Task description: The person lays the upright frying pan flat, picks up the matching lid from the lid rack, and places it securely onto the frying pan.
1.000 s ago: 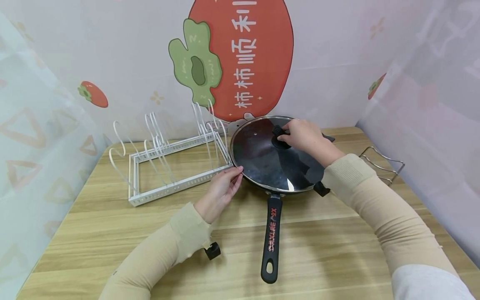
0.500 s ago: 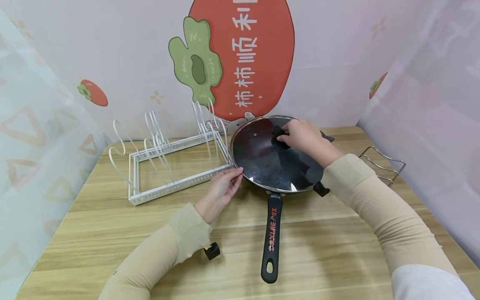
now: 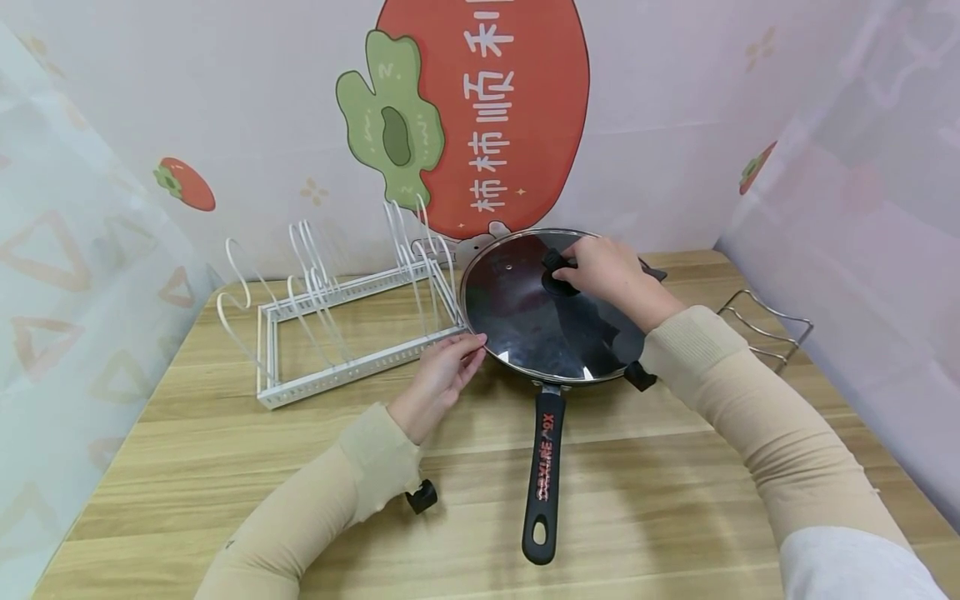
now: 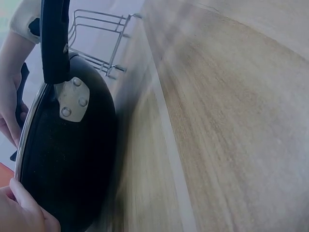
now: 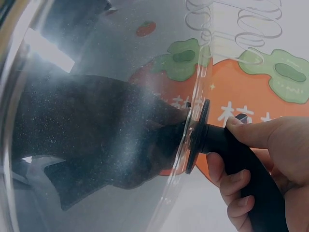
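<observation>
A black frying pan (image 4: pixel 67 159) stands on the wooden table, its long black handle (image 3: pixel 543 467) pointing toward me. The round glass lid (image 3: pixel 510 308) with a metal rim sits over it. My right hand (image 3: pixel 607 271) grips the lid's black knob (image 5: pixel 251 174), fingers curled round it in the right wrist view. At the lid's left edge, my left hand (image 3: pixel 442 379) pinches the rim between thumb and fingers. The left wrist view shows its thumb (image 4: pixel 24 198) at the rim, beside the pan's side wall. The pan's inside is hidden under the dark lid.
A white rack (image 3: pixel 360 367) with curved wire dividers stands left of the pan, close to its edge. On the right is a small metal wire rack (image 3: pixel 765 333), partly behind the right sleeve. A printed backdrop (image 3: pixel 637 125) rises behind the wooden table (image 3: pixel 637 500).
</observation>
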The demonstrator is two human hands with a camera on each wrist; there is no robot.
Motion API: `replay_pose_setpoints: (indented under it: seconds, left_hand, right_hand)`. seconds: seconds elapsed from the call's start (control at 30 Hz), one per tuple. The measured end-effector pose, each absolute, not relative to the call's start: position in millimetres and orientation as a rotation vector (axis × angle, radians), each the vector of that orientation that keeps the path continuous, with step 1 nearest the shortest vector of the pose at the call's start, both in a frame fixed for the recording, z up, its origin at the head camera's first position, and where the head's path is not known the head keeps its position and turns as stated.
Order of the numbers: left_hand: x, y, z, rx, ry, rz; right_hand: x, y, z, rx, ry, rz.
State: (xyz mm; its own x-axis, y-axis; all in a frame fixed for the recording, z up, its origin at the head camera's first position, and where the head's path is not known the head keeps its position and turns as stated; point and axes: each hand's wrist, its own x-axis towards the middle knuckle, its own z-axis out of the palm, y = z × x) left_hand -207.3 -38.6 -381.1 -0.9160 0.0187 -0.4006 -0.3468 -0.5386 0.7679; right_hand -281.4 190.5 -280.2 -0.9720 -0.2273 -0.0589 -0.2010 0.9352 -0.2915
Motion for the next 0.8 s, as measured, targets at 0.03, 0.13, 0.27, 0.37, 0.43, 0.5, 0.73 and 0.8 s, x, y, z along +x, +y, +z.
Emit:
replay_pose_setpoints:
  seconds: [0.03,0.13,0.27,0.37,0.43,0.5,0.73,0.8]
  left_hand:
    - [-207.3,-38.8,-381.1,-0.511,1.383,2.529]
    - [-207.1,-39.5,-380.9,-0.514,1.385,2.529]
    - [-206.7,-39.8,-380.0,-0.514,1.398,2.532]
    - [-206.5,-39.6,-379.8,-0.504,1.417,2.534]
    - [-206.0,-39.3,-380.7,-0.495,1.432,2.536]
    - [-205.1,-38.9,-381.4,-0.488,1.445,2.539]
    - [-203.8,-38.9,-383.9,-0.486,1.46,2.55]
    - [-204.4,-38.8,-384.4,-0.485,1.457,2.55]
  right_hand:
    - [-281.7,190.6,-280.7,-0.33,3.003,-0.435]
    - [-281.8,190.4,-281.3,-0.328,3.009,-0.431]
    - [-281.7,190.2,-281.0,-0.313,3.011,-0.441]
    - [-282.0,190.3,-280.6,-0.31,3.006,-0.452]
    - [-282.2,190.6,-280.3,-0.316,2.998,-0.444]
    - [-282.3,191.0,-280.2,-0.319,2.993,-0.438]
    - [-282.1,192.0,-283.5,-0.326,3.01,-0.413]
    - [-282.2,192.4,-284.7,-0.322,3.016,-0.418]
